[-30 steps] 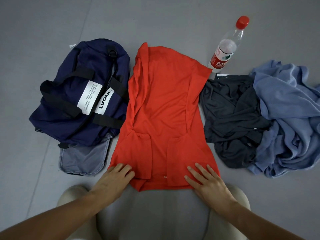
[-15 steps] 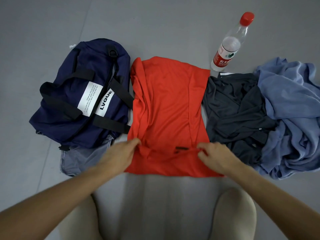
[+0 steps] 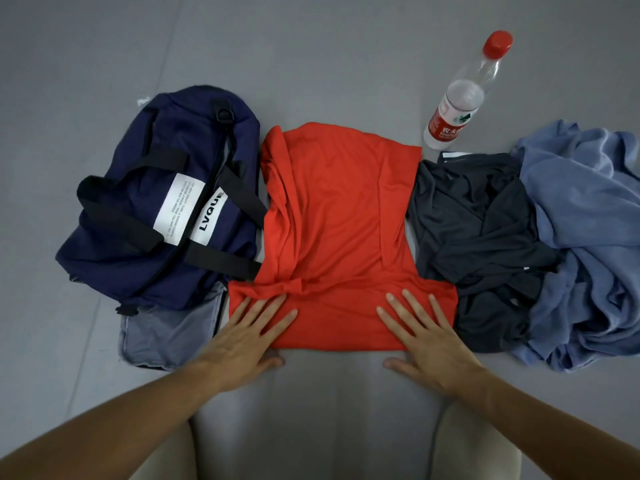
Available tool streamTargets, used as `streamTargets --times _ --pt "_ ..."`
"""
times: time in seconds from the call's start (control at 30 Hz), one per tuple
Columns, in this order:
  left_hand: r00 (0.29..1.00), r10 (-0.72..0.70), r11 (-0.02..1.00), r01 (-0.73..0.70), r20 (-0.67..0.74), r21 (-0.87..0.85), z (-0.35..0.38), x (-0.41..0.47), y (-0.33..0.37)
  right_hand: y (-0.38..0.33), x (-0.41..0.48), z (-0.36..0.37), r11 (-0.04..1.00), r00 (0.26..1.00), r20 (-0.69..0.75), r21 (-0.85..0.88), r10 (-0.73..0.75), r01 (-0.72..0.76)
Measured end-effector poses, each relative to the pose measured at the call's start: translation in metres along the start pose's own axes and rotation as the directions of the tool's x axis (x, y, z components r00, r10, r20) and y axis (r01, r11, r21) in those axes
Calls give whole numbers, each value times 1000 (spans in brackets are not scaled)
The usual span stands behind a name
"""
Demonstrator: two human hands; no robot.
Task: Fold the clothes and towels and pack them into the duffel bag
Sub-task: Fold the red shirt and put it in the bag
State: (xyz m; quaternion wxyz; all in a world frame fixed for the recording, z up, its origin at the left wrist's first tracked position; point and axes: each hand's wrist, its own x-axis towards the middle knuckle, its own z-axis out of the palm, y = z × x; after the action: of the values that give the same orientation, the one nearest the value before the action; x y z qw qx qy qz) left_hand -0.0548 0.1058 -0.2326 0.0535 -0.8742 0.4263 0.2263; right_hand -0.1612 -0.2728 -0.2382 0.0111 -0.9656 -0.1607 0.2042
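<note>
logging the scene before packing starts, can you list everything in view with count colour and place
duffel bag: 1, navy with black straps and white labels, on the floor left of the red shirt, touching it
red shirt: 1, red, centre, partly folded, lying flat
dark grey garment: 1, dark grey, crumpled, right of the red shirt
light blue cloth: 1, light blue, crumpled, far right, against the dark grey garment
water bottle: 1, clear with red cap and red label, beyond the red shirt's far right corner
floor: 1, grey, under everything
knees: 2, beige-clad, bottom edge
left hand: 1, fingers flat on the red shirt's near left edge
right hand: 1, fingers flat on its near right edge
</note>
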Motion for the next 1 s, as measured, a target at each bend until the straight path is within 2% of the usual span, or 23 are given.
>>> streamTargets --times 0.13,0.3,0.53,0.6,0.7,0.8,0.87,0.93,1.0 --pt "997 -51 998 52 53 -23 -2 -9 -1 3 -15 7 999 998 -66 53 10 -6" --pt "996 -87 996 86 -37 -27 -13 6 -9 13 -20 12 997 968 -252 75 17 2" --pt "994 -101 994 98 52 56 -15 17 0 11 -14 5 995 947 -320 98 26 5" --pt "992 -112 993 109 53 51 -14 10 6 7 -16 0 990 955 -292 142 42 0" --pt "999 -31 998 29 40 57 -8 -17 23 -4 -35 -2 981 974 -225 190 -2 46" --pt "995 27 998 -32 93 48 8 -50 49 -21 -59 -2 972 987 -156 222 -41 76" --pt "992 73 996 -77 98 37 14 -68 63 -36 -69 -8 965 996 -87 261 4 19" --pt "995 102 994 -102 -2 -38 9 -83 69 -49 -74 -11 963 996 -25 258 85 -76" --pt "994 49 989 -62 -97 -134 -6 -86 67 -57 -78 -20 936 980 68 290 188 -200"
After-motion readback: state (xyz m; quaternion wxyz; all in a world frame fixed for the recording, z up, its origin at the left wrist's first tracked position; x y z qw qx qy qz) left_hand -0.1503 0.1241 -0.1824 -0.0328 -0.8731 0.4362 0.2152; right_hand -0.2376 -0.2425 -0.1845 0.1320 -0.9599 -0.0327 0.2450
